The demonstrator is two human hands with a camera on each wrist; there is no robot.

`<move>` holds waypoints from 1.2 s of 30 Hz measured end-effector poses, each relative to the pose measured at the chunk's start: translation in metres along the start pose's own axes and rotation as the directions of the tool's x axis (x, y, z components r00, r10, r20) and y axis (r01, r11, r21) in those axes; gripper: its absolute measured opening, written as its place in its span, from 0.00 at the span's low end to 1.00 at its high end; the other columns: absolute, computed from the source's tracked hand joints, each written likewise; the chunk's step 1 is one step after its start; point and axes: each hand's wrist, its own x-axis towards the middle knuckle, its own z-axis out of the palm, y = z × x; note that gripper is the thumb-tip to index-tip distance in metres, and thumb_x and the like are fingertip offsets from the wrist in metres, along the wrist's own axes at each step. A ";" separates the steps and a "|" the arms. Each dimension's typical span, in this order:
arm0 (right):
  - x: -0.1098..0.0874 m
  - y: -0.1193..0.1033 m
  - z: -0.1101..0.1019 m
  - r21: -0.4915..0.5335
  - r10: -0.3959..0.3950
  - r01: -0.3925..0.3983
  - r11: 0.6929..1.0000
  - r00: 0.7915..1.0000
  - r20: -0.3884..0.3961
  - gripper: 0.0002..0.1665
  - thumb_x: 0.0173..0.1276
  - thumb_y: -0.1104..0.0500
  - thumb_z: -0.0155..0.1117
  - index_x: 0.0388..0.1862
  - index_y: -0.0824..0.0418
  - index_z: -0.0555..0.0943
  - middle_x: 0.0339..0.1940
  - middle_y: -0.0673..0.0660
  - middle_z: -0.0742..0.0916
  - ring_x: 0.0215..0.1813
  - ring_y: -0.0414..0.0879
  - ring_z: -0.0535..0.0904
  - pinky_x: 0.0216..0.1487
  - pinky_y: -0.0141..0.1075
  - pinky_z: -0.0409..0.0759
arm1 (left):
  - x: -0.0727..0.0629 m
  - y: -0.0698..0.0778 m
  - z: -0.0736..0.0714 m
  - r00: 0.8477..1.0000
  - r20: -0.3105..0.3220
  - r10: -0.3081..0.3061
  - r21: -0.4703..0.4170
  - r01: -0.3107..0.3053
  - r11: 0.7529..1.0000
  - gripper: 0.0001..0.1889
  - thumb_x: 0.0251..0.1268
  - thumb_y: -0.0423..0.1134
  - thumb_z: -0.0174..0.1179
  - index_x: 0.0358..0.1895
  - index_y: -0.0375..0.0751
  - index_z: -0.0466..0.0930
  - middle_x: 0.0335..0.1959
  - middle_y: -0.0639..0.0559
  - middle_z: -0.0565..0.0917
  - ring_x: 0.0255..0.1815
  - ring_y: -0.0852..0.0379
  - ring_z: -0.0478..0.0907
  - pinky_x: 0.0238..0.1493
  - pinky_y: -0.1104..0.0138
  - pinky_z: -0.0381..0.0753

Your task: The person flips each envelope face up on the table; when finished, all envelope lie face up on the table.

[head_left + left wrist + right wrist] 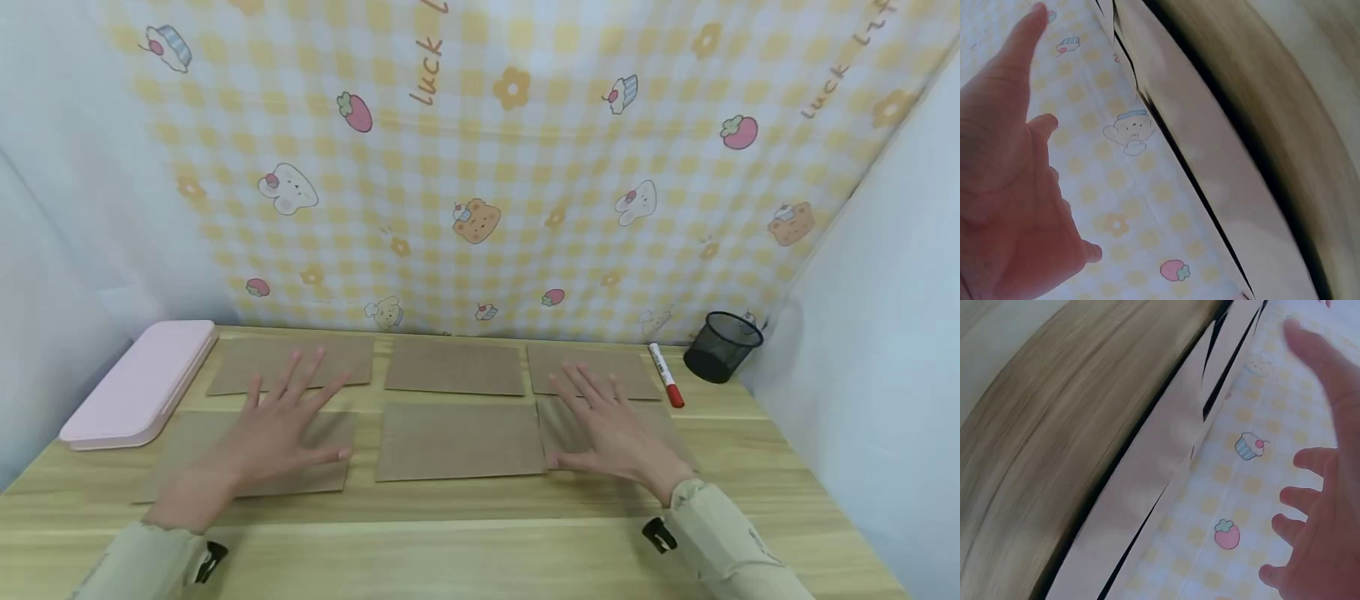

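Observation:
Several flat brown cardboard pieces lie on the wooden table in two rows. My left hand (273, 433), fingers spread and palm down, is over the front left piece (318, 479), with fingertips reaching across the back left piece (240, 362). On the other side, my right hand (615, 433) spreads its fingers over the front right piece (663, 421), near the lower edge of the back right piece (626, 371). Between the hands lie the front middle piece (461, 442) and the back middle piece (453, 367). Both wrist views show the palms apart from the cardboard, holding nothing.
A pink case (142, 379) sits at the table's left edge. Toward the back right are a white marker with a red cap (666, 375) and a black mesh pen cup (722, 346). A yellow checked curtain (480, 167) hangs behind the table (450, 550).

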 end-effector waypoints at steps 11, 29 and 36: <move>0.023 -0.018 -0.009 0.087 -0.045 0.043 0.995 0.999 0.017 0.60 0.49 0.33 0.67 0.74 0.56 0.53 0.75 0.58 0.53 0.74 0.54 0.42 0.65 0.61 0.47 | -0.020 -0.021 0.001 1.000 -0.008 -0.021 -0.015 0.021 1.000 0.55 0.45 0.68 0.62 0.75 0.61 0.39 0.75 0.46 0.33 0.72 0.38 0.30 0.51 0.27 0.39; 0.057 -0.070 -0.005 0.226 -0.138 0.101 0.969 0.978 0.158 0.60 0.50 0.35 0.69 0.75 0.56 0.52 0.73 0.56 0.58 0.72 0.50 0.52 0.67 0.44 0.57 | -0.046 -0.057 -0.005 0.994 0.110 0.009 0.004 -0.010 1.000 0.66 0.20 0.70 0.69 0.73 0.49 0.51 0.75 0.43 0.36 0.71 0.35 0.34 0.46 0.25 0.45; 0.078 -0.103 0.004 0.310 -0.194 0.137 0.941 0.968 0.161 0.58 0.52 0.34 0.67 0.75 0.55 0.52 0.73 0.54 0.58 0.71 0.49 0.55 0.66 0.43 0.59 | -0.056 -0.074 -0.011 0.987 0.151 -0.060 0.072 0.050 0.996 0.62 0.18 0.72 0.69 0.65 0.42 0.62 0.73 0.38 0.46 0.72 0.37 0.34 0.48 0.25 0.42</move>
